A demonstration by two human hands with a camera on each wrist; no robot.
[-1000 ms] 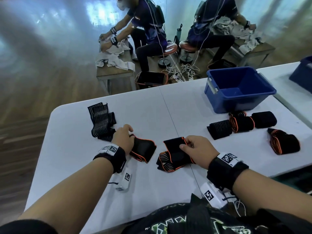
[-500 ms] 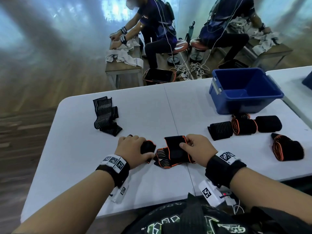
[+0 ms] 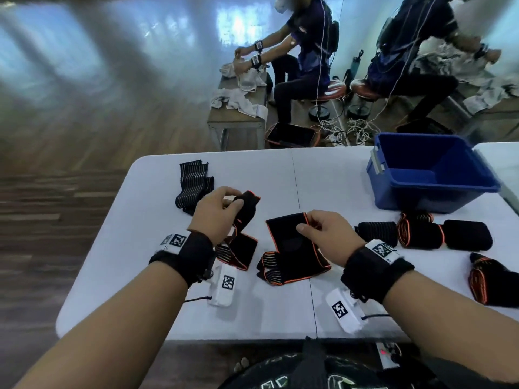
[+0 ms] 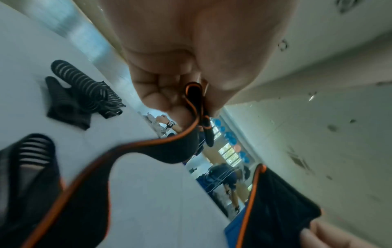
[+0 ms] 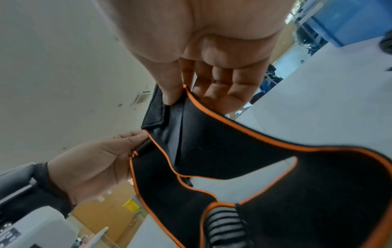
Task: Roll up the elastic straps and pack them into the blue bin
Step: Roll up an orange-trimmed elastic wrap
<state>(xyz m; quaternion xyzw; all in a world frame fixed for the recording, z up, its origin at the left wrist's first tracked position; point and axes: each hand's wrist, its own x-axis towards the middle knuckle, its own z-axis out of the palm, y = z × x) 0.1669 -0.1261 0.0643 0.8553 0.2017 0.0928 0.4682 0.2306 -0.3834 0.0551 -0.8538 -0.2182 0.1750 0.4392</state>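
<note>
A long black strap with orange edging (image 3: 286, 237) lies partly folded on the white table (image 3: 280, 175). My left hand (image 3: 233, 203) pinches one end of it (image 4: 194, 94) and holds that end up off the table. My right hand (image 3: 306, 224) pinches the other end (image 5: 184, 95) between thumb and fingers, just above the folded middle. The blue bin (image 3: 421, 200) stands at the far right with nothing showing inside. In front of the bin lie three rolled straps (image 3: 418, 233), and one more roll (image 3: 491, 279) lies near the right edge.
A flat black strap with pale stripes (image 3: 193, 186) lies at the far left of the table, beyond my left hand. Beyond the table a person sits at a bench (image 3: 238, 119) with white cloths. A second white table (image 3: 502, 161) adjoins on the right.
My left hand has picked its end of the strap up off the table and raised it. My right hand keeps its pinch on the other end.
</note>
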